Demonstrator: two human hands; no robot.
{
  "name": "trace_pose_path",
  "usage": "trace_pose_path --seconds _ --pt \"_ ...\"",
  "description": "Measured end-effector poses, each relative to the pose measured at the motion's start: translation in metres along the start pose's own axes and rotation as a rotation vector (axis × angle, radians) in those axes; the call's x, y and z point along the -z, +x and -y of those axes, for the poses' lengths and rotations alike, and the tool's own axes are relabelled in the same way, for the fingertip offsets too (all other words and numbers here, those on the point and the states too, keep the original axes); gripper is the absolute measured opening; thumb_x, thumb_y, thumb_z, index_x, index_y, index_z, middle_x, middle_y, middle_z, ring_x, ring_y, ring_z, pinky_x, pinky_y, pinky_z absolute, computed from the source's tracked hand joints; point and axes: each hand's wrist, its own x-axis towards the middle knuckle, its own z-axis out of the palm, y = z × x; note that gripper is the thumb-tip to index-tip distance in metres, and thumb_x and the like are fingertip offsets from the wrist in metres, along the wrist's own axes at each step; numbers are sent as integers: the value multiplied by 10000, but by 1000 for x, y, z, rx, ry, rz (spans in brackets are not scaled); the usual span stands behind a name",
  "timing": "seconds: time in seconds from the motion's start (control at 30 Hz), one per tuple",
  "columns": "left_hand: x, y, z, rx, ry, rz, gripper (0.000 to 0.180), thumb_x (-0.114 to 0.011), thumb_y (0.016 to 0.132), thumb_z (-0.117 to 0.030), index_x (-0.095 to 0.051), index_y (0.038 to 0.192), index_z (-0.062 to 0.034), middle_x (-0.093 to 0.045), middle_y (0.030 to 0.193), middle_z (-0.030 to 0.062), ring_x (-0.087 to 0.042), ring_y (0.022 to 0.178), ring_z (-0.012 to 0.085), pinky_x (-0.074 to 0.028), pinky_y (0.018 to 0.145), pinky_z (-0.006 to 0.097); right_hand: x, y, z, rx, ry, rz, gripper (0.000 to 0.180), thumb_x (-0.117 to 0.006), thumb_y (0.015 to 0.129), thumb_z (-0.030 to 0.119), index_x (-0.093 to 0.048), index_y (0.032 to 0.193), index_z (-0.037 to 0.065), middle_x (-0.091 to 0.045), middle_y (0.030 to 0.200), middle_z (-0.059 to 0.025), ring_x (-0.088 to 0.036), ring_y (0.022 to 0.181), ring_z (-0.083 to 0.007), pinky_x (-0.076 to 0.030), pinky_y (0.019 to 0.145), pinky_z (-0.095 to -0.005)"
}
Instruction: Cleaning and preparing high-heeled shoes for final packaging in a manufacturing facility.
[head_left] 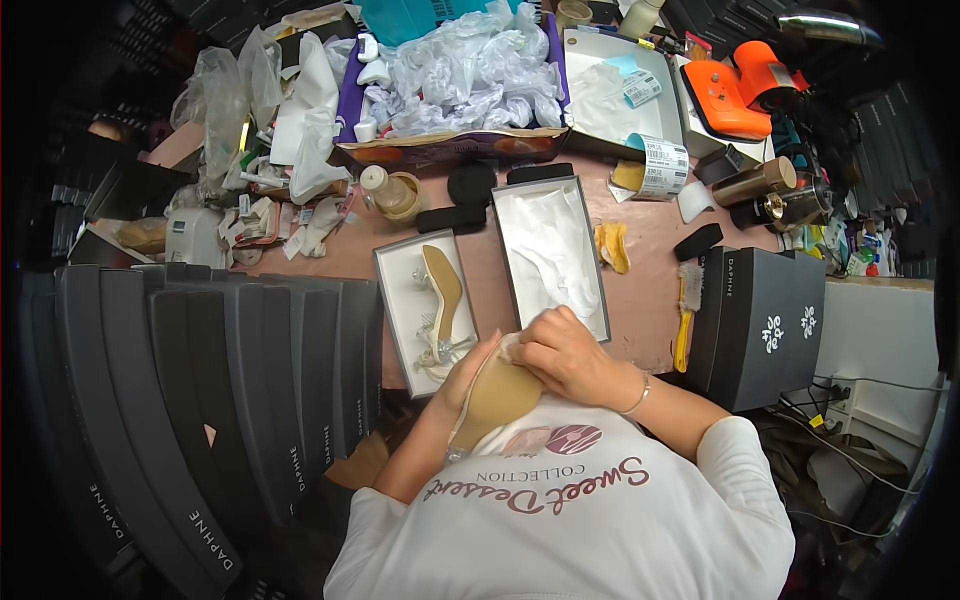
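My left hand point(466, 378) holds a beige high-heeled shoe point(497, 398) sole up against my chest. My right hand point(565, 352) presses on the front of that sole, with a bit of white paper or cloth showing under its fingers. Just beyond my hands lie two open grey shoe boxes. The left box point(392, 300) holds the matching beige shoe point(442, 295) with clear straps. White tissue paper fills the right box point(505, 262).
Several dark grey shoe boxes point(240, 380) are stacked at the left and two point(760, 320) at the right. A yellow-handled brush point(686, 310), a glue bottle point(385, 190), label rolls point(660, 165), a purple tray of crumpled plastic bags point(455, 75) and an orange tool point(735, 90) crowd the pink tabletop.
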Motion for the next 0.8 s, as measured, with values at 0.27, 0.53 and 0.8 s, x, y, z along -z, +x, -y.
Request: trace_pose_path --seconds 0.27,0.53,0.8 --pt "-4 -1 2 -66 75 -47 494 -245 1016 -367 -483 1256 -6 -599 1128 142 -606 1006 228 -485 897 348 -2 6 6 -37 -30 -59 149 -635 740 91 -588 881 79 -501 816 -55 -479 802 -231 -356 708 -342" --pt "-36 1 -9 7 -68 -111 549 -241 1020 -374 -358 1397 8 -552 1244 115 -552 1110 183 -441 944 313 -11 2 25 -30 24 -148 195 -665 706 39 -591 883 77 -520 834 -57 -496 802 -241 -361 690 -360" --pt "-4 -4 -6 -100 -144 -9 641 -293 982 -460 -311 1414 13 -516 1301 136 -551 1137 225 -437 978 358 -16 -22 23 29 84 -72 238 -679 720 42 -606 943 76 -522 814 -66 -503 740 -248 -364 669 -353"
